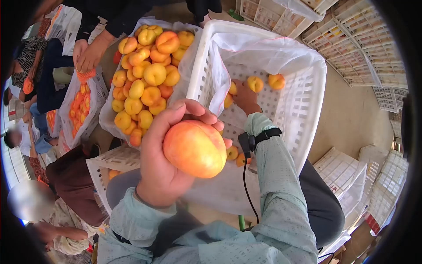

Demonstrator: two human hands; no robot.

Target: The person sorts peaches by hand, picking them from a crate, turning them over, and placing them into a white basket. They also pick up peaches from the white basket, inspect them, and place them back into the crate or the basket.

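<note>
My left hand [165,154] is wrapped around a large yellow-orange peach [194,148], held up close to the camera with its crease to the upper right. My right hand [247,97] reaches down into the white plastic crate [302,100] lined with thin clear film. Its fingers are curled at a peach [232,89], partly hidden beside them; the fingertips are hard to see. Another peach [255,83] lies just past my right fingers, and one more [276,81] sits farther right on the crate floor. Several peaches also lie along the crate's near left side.
Left of the crate stands a film-lined crate heaped with peaches [155,75]. A co-worker's hands [93,55] hold an orange net over another crate of fruit [80,105]. Stacked white crates [351,44] line the right. A black cable [247,185] hangs from my right wrist.
</note>
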